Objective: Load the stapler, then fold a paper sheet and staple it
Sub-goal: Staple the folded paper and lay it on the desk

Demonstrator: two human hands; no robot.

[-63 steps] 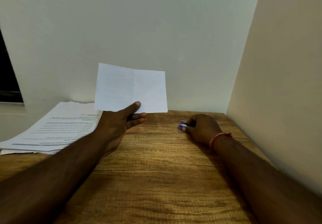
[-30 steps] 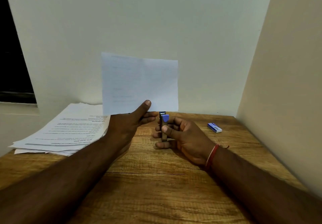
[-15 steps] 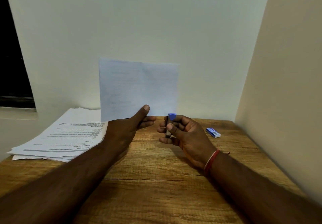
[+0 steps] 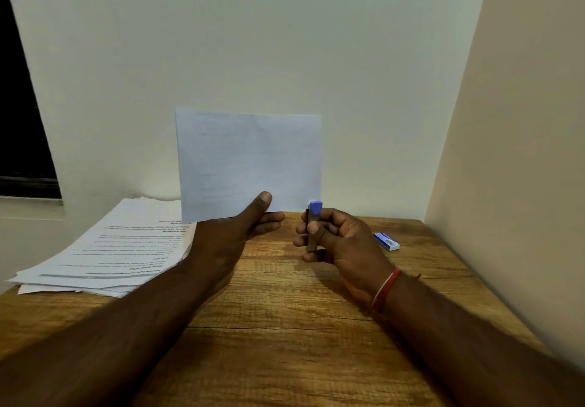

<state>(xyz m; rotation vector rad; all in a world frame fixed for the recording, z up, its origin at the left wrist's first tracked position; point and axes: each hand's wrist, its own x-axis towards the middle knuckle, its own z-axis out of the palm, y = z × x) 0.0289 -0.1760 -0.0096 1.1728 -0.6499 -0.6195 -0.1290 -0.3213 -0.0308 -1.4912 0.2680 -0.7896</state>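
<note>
My left hand (image 4: 234,232) pinches the lower edge of a folded white paper sheet (image 4: 250,162), holding it upright above the wooden table (image 4: 285,327). My right hand (image 4: 335,242) grips a small stapler (image 4: 313,226) with a blue tip, standing it on end just right of the sheet's lower right corner. The stapler's tip sits close to the paper's bottom edge; I cannot tell whether they touch. Most of the stapler's body is hidden by my fingers.
A stack of printed paper sheets (image 4: 120,248) lies at the table's back left. A small blue and white staple box (image 4: 386,241) rests at the back right. Walls close the table in behind and on the right.
My right hand picked the stapler up from the back right of the table and brought it beside the sheet, revealing the staple box. The left hand keeps the sheet upright.
</note>
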